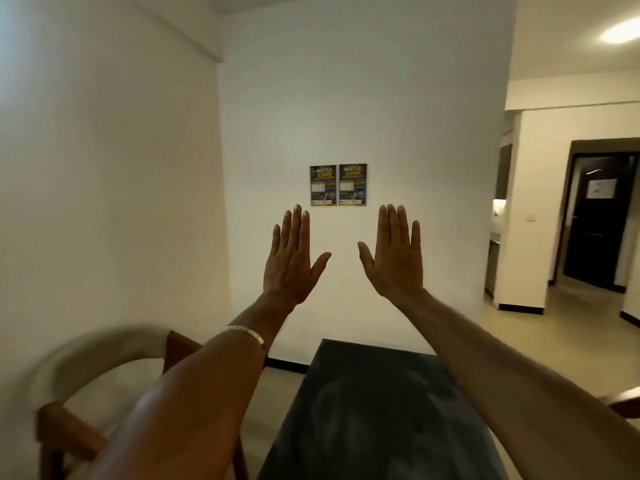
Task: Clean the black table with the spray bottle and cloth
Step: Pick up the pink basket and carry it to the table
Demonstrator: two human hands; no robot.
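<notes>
tabletop (374,410) black, low centre, smeary | left hand (289,263) and right hand (398,258) raised over it, each grip apart, empty | spray bottle, cloth out of view | step: pre-start; next i'd find both

White walls (381,98), two dark posters (338,185) side by side, beige floor (571,327), wooden chair (69,434) at left, dark door (601,220) at right, ceiling light (620,31) glowing

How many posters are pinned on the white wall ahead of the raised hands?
2. The left poster and the right poster hang side by side, just above and between the raised fingertips. The frame shows no others.
</notes>
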